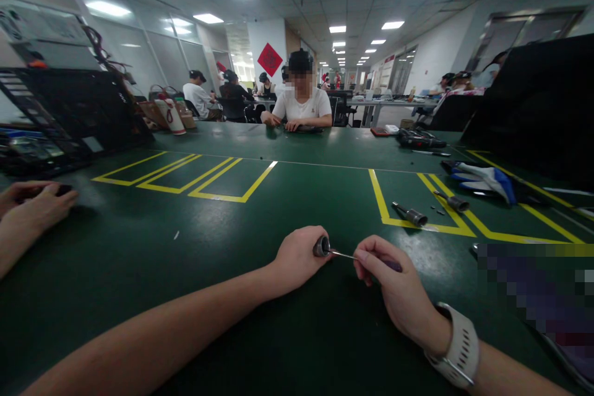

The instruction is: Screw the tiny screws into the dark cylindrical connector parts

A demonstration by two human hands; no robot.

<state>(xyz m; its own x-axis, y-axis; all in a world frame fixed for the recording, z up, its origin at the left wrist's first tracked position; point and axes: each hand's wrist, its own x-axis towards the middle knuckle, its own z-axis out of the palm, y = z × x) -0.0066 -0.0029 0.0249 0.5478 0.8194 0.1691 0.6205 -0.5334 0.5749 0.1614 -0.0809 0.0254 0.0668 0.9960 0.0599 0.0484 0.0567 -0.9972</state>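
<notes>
My left hand (pixel 302 257) is closed around a dark grey metal cylinder (pixel 321 247), its hollow end facing right; most of the cylinder is hidden by the fingers. In my right hand (pixel 387 272) is a thin screwdriver (pixel 342 253) with a dark purplish handle, pinched between thumb and fingers. Its slim shaft points left and reaches the cylinder's open end; how far inside the tip goes I cannot tell. Farther right, two similar cylinders with narrow stems, one nearer (pixel 416 217) and one behind (pixel 457 202), lie on the green table (pixel 241 334) beside small dark bits.
Yellow tape outlines (pixel 217 198) mark the table. Blue-and-white gloves (pixel 487 180) lie at the right, with a black tool-like object (pixel 421 138) beyond. A blurred-out flat object (pixel 538 309) is at the right edge. Another person's hands (pixel 37 204) are at left; a person (pixel 301 102) sits opposite.
</notes>
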